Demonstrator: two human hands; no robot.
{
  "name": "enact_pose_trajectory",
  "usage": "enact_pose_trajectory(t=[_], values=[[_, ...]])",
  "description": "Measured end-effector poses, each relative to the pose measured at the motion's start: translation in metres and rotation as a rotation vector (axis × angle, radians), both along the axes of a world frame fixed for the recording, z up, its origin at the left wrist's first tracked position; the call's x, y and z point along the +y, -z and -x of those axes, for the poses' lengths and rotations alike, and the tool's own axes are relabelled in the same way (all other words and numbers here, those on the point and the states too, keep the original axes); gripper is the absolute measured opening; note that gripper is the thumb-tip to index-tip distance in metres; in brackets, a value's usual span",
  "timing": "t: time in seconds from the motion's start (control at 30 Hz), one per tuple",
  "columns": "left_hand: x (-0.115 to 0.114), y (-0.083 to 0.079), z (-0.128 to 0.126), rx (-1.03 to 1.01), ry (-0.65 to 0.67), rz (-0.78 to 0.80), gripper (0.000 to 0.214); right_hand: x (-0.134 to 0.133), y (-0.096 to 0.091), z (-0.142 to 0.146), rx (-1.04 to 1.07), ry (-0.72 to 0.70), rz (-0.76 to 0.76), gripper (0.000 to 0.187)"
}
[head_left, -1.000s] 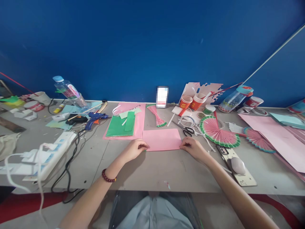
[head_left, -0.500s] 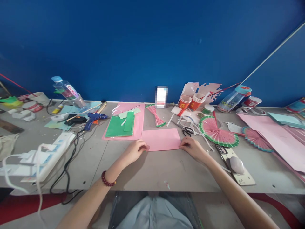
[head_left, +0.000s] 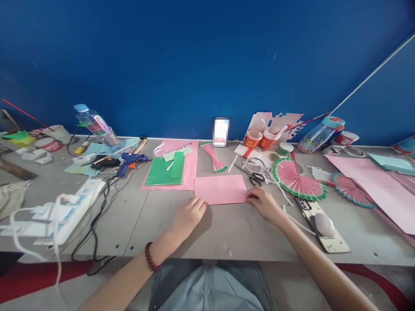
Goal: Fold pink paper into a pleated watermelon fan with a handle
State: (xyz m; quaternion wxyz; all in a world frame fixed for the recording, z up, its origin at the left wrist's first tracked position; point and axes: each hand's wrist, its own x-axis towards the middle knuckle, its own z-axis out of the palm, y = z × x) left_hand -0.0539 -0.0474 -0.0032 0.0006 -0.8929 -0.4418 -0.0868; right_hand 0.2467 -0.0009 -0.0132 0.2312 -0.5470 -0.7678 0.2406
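Left hand (head_left: 190, 215) has shifted toward the frame's bottom, fingers curled, grip unclear; right hand (head_left: 265, 203) pinches the pink paper (head_left: 221, 189) at frame centre by its lower-right corner, now the only evident hold.

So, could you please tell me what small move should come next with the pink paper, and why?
I'd perhaps have the left hand press the near left corner of the pink paper, to steady it. That hand is curled at the corner, though whether it presses is hidden, while the right hand seems to pinch the near right corner.
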Motion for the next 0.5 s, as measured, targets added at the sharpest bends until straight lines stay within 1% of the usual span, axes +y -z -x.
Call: enact_pose_trajectory(t=[0.1,0.23,0.3,0.37,0.5], values=[[-0.013,0.006,-0.010,0.076,-0.076,-0.105,0.039,-0.011,0.000,0.002,-0.055,-0.009,-0.135,0.015],[-0.027,0.012,-0.020,0.107,-0.142,-0.186,0.042,-0.024,0.001,0.003,-0.290,-0.078,-0.365,0.022],[-0.031,0.013,-0.023,0.106,-0.172,-0.186,0.043,-0.029,0.002,0.006,-0.398,-0.095,-0.474,0.024],[-0.034,0.011,-0.025,0.069,-0.213,-0.151,0.043,-0.034,0.004,0.010,-0.463,-0.107,-0.551,0.025],[-0.038,0.007,-0.031,-0.008,-0.285,-0.086,0.048,-0.045,0.005,0.017,-0.552,-0.091,-0.614,0.027]])
